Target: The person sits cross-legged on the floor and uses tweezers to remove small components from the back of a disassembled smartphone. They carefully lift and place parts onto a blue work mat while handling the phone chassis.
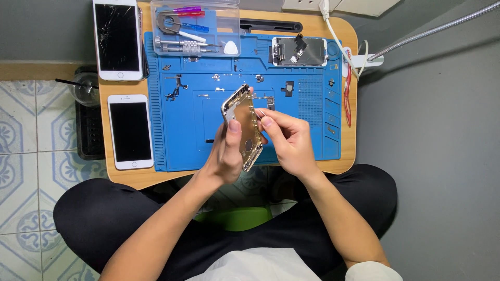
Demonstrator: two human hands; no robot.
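Note:
My left hand [228, 153] grips a gold phone housing [242, 120], emptied of its screen, and holds it tilted on edge above a blue repair mat [182, 130]. The thumb lies across the housing's near side. My right hand [289, 138] is beside it on the right, thumb and forefinger pinched together at the housing's upper right edge; whether a small part sits between the fingertips I cannot tell. Small loose phone parts [174, 88] lie scattered on the mat beyond the hands.
A white phone with a cracked screen [116, 37] and an intact white phone [130, 131] lie at the wooden table's left. A clear tool case [195, 26] with screwdrivers is at the back, a detached screen assembly [299, 51] at back right. A drink cup [86, 88] stands on the floor.

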